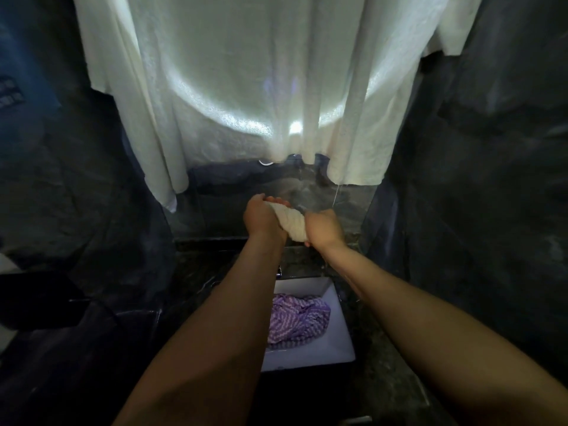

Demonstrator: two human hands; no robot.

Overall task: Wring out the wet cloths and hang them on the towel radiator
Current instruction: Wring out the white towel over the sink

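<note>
Your two bare arms reach forward side by side over a white basin, with both wrists bent inward. Your left hand curls its fingers tightly round the upper end of a twisted white cloth. Your right hand grips the lower end, its fingers wrapped under the cloth and mostly out of sight. The white cloth runs slantwise between the two fists, wound into a thick rope. Below your fingers and nearer your body, a purple striped cloth lies bunched in the white basin, partly hidden by your left forearm. Above and beyond your fingers, a large white towel hangs in long folds, its hem near your knuckles. A dark marbled wall rises on either side of your fists.
</note>
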